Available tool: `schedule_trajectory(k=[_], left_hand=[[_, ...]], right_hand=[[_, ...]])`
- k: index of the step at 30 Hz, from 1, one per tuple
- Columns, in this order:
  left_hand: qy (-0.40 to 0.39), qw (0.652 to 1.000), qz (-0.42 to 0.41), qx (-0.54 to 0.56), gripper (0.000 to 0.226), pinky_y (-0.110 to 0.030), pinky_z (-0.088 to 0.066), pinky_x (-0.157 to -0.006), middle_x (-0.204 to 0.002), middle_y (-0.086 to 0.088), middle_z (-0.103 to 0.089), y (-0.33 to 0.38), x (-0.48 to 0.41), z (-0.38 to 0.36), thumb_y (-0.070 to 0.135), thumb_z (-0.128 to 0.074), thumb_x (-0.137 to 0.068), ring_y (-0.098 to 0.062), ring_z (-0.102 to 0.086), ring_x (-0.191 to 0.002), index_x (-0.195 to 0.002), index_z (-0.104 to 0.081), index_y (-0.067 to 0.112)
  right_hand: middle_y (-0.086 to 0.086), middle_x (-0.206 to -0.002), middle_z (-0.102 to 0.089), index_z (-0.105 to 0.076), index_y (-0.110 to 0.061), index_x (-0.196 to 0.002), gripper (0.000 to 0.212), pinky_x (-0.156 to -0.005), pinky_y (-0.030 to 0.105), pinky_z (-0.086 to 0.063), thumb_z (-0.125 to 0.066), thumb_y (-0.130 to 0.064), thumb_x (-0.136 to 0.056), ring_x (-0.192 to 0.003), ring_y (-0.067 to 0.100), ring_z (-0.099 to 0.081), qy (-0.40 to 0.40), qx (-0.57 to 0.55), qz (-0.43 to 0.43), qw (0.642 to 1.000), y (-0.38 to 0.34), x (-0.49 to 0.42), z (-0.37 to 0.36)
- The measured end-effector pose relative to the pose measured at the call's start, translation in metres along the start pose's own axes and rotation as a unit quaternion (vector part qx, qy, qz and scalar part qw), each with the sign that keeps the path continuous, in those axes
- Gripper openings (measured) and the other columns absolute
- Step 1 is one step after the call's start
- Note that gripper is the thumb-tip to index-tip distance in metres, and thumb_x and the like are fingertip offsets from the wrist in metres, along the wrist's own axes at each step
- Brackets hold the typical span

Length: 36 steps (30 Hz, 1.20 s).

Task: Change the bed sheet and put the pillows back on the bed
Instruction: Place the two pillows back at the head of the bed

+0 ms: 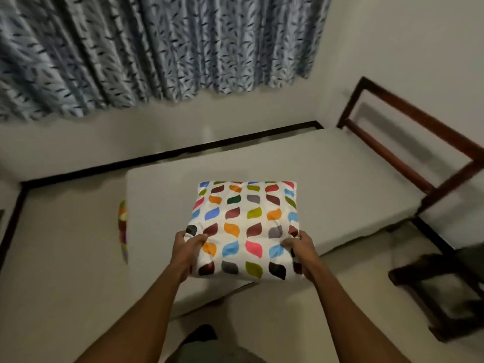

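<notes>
A folded white sheet with coloured leaf shapes [246,226] lies flat near the foot of the bare white mattress [340,174]. My left hand [187,254] grips its near left edge, thumb on top. Its near right corner is held by my right hand [301,251] in the same way. A strip of colourful patterned cloth [122,226] shows at the mattress's left side, mostly hidden. No pillows are in view.
The bed's dark wooden headboard frame [408,142] stands at the right against the wall. A dark wooden chair or stool [445,289] sits on the floor at the lower right. Blue patterned curtains [157,48] hang above the far wall.
</notes>
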<state>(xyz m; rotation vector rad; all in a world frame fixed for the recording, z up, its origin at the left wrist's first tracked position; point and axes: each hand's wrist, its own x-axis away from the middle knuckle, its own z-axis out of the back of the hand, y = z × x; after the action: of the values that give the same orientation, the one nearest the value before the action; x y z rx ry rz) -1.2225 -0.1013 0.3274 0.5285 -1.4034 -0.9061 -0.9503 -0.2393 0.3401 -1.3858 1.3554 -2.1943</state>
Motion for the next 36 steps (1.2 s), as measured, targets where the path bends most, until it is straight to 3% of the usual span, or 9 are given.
schedule_trajectory(k=[7, 12, 15, 21, 25, 28, 36], left_hand=[[-0.053, 0.996, -0.06, -0.044, 0.058, -0.045, -0.061, -0.082, -0.119, -0.005, -0.062, 0.04, 0.0, -0.142, 0.057, -0.072, -0.09, -0.026, -0.067, -0.099, -0.131, -0.041, 0.029], [-0.11, 0.989, -0.079, -0.054, 0.054, -0.038, -0.062, -0.071, -0.114, -0.003, -0.066, 0.048, -0.018, -0.238, 0.054, -0.073, -0.09, -0.023, -0.069, -0.096, -0.127, -0.045, 0.028], [-0.13, 0.987, -0.073, -0.063, 0.056, -0.044, -0.065, -0.075, -0.115, -0.004, -0.068, 0.057, -0.038, -0.29, 0.054, -0.074, -0.089, -0.025, -0.071, -0.096, -0.13, -0.046, 0.028], [-0.169, 0.979, -0.058, -0.099, 0.056, -0.048, -0.064, -0.079, -0.115, -0.004, -0.068, 0.088, -0.073, -0.388, 0.052, -0.074, -0.09, -0.026, -0.072, -0.096, -0.132, -0.046, 0.028], [-0.182, 0.972, -0.065, -0.134, 0.053, -0.044, -0.063, -0.074, -0.114, -0.004, -0.067, 0.105, -0.082, -0.448, 0.052, -0.072, -0.092, -0.025, -0.071, -0.095, -0.131, -0.046, 0.027], [-0.193, 0.964, -0.074, -0.165, 0.055, -0.038, -0.061, -0.07, -0.116, -0.004, -0.066, 0.11, -0.089, -0.515, 0.053, -0.072, -0.091, -0.022, -0.07, -0.095, -0.132, -0.045, 0.028], [-0.183, 0.962, -0.091, -0.178, 0.055, -0.037, -0.059, -0.072, -0.119, -0.006, -0.064, 0.114, -0.087, -0.681, 0.054, -0.068, -0.093, -0.022, -0.068, -0.094, -0.133, -0.044, 0.024]], right_hand=[[0.011, -0.113, -0.077, -0.06, -0.019, -0.13, 0.039, -0.068, 0.044, -0.066, -0.075, -0.014, -0.094, -0.092, 0.031, -0.078, 0.117, -0.165, 0.027, 0.979, 0.007, -0.007, 0.106], [0.005, -0.106, -0.081, -0.066, -0.024, -0.123, 0.049, -0.079, 0.059, -0.064, -0.085, -0.045, -0.084, -0.091, 0.03, -0.08, 0.186, -0.209, 0.041, 0.959, 0.008, -0.037, 0.173], [0.005, -0.109, -0.08, -0.065, -0.026, -0.126, 0.062, -0.079, 0.059, -0.064, -0.088, -0.055, -0.076, -0.093, 0.03, -0.079, 0.214, -0.203, 0.039, 0.955, -0.003, -0.068, 0.206], [0.003, -0.107, -0.08, -0.064, -0.025, -0.126, 0.057, -0.078, 0.056, -0.065, -0.087, -0.05, -0.08, -0.091, 0.027, -0.08, 0.236, -0.227, 0.037, 0.944, -0.034, -0.121, 0.269], [0.003, -0.108, -0.08, -0.062, -0.027, -0.125, 0.059, -0.078, 0.055, -0.065, -0.087, -0.052, -0.079, -0.09, 0.027, -0.08, 0.264, -0.248, 0.017, 0.932, -0.043, -0.147, 0.308], [0.002, -0.112, -0.079, -0.061, -0.027, -0.127, 0.068, -0.078, 0.055, -0.065, -0.089, -0.058, -0.074, -0.091, 0.026, -0.08, 0.28, -0.25, 0.0, 0.927, -0.043, -0.179, 0.361], [0.001, -0.106, -0.08, -0.063, -0.027, -0.125, 0.054, -0.077, 0.052, -0.066, -0.088, -0.047, -0.081, -0.088, 0.026, -0.08, 0.27, -0.248, -0.015, 0.93, -0.057, -0.264, 0.508]])
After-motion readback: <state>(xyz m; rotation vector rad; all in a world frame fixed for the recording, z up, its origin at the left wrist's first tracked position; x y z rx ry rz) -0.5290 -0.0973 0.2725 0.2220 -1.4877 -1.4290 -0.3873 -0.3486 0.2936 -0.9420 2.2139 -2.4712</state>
